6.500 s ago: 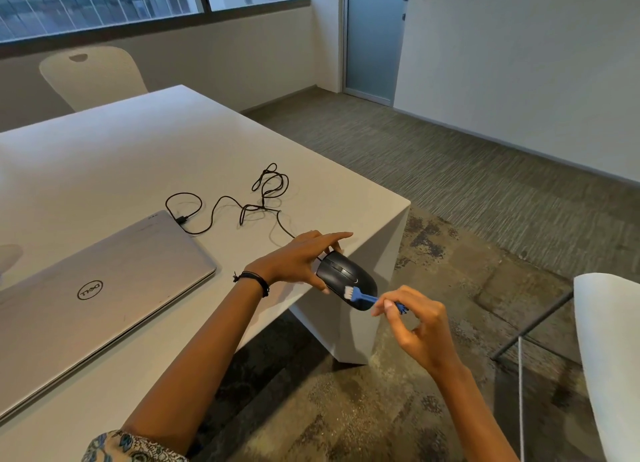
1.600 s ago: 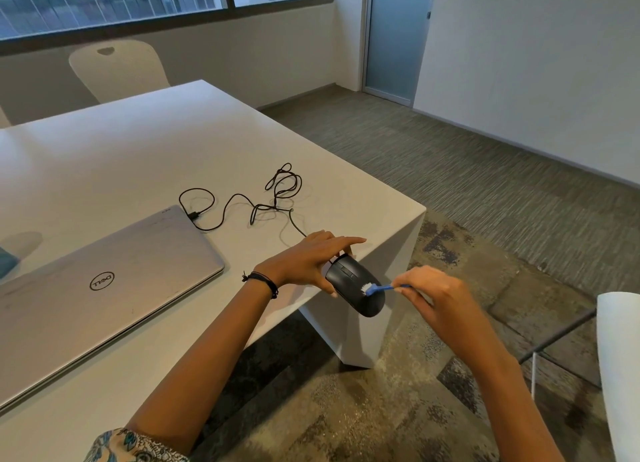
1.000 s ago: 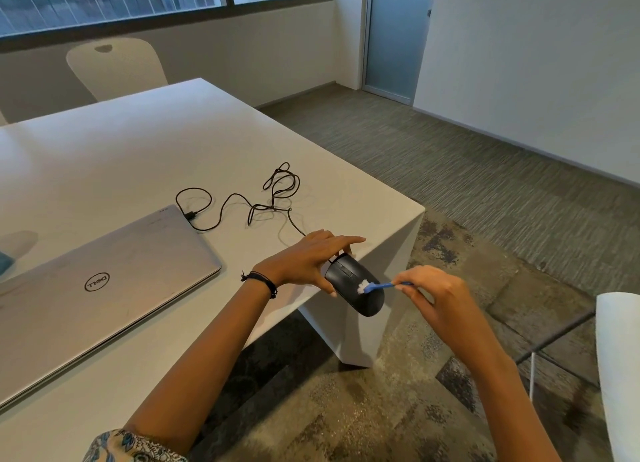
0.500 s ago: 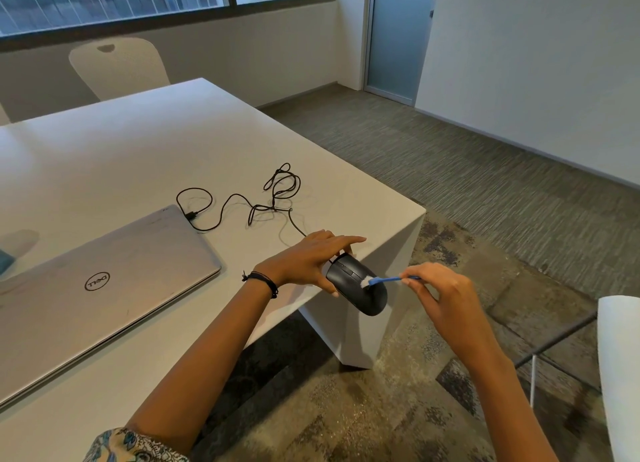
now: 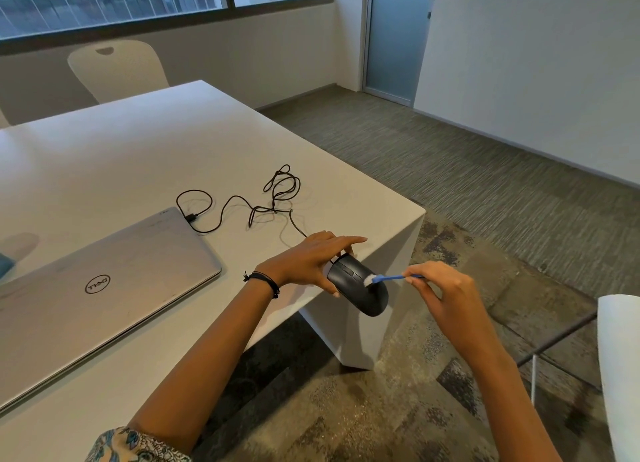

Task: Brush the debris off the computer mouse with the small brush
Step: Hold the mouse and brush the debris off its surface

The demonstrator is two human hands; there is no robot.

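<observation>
Closed silver laptop lies flat on white bench. Black cable is coiled beside it. Left hand, grip clamped on black computer mouse, holds it just past the bench edge. Small brush has its white bristles touching the mouse. Right hand pinches the blue handle.

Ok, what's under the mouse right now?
The mouse is held past the table edge by the left hand, so carpet lies below. Its underside faces away, hidden. Brush bristles rest on top.
</observation>
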